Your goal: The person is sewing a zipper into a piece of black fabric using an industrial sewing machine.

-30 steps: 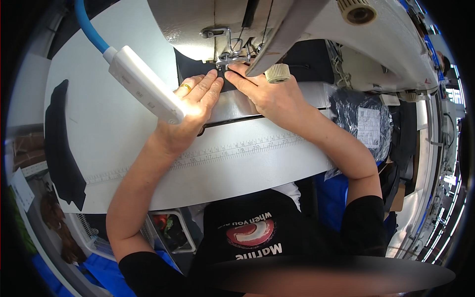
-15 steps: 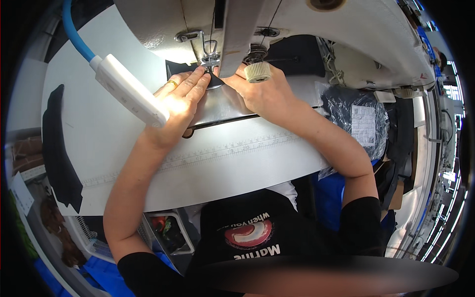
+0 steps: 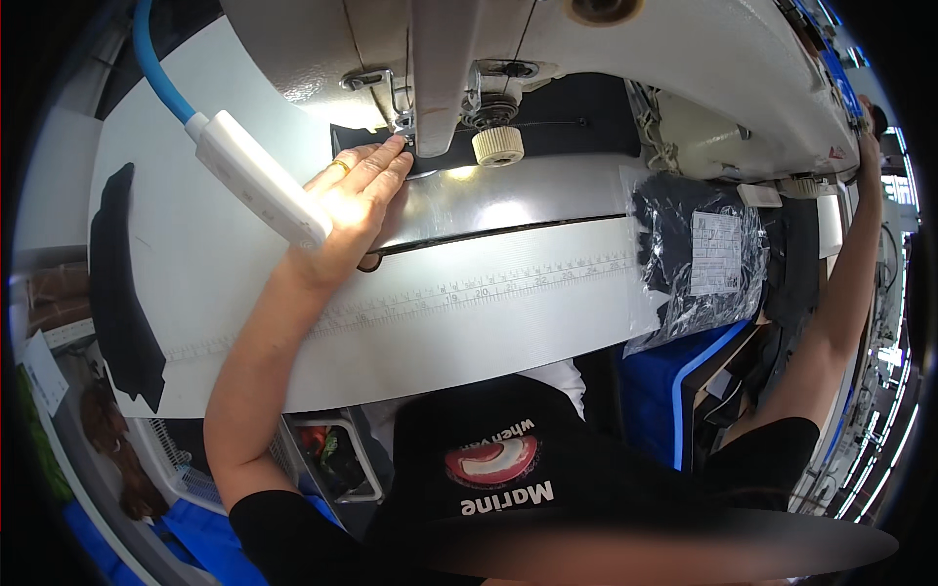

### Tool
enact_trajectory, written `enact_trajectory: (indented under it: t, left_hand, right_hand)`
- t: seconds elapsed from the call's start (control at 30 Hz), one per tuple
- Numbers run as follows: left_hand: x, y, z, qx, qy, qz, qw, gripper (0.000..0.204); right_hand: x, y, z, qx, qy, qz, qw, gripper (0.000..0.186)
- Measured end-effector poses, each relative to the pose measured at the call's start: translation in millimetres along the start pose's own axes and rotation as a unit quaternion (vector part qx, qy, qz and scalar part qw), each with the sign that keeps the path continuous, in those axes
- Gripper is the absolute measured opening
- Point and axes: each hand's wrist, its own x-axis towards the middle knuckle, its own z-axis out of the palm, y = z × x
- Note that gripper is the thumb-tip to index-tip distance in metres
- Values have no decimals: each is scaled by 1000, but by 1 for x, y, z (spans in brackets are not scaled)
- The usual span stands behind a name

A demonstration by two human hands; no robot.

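Observation:
My left hand (image 3: 354, 195) lies flat beside the presser foot (image 3: 404, 125) of a white sewing machine (image 3: 674, 59). Its fingers are stretched out side by side, the tips at the foot and over the edge of a black fabric piece (image 3: 344, 140). Much of that fabric is hidden by the hand and the machine. Far to the right, my right arm reaches up along the machine's end, and my right hand (image 3: 869, 146) is at the side of the machine head. Its fingers are mostly out of sight, so their hold does not show.
A white lamp (image 3: 264, 181) on a blue cable hangs over my left wrist. Another black fabric piece (image 3: 129, 288) lies at the table's left. A plastic-wrapped dark bundle (image 3: 674, 283) sits at the right, above a blue bin (image 3: 650, 391). A ruler is printed along the white table (image 3: 440, 361).
My right hand has left the fabric by the presser foot and swung far right to the machine's end. My left hand has stayed nearly in place. The presser foot area looks slightly shifted.

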Motion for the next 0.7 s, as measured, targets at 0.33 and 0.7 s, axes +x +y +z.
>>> enact_trajectory:
  t: [0.33,0.7]
  left_hand:
    - [3,0,-3,0,-11,-13,1000,34]
    - [6,-2,1,18,25,9,999,27]
  right_hand:
    - [-8,31,4,220,-136,321,911,55]
    - [-86,21,-1,313,-143,254,904,55]
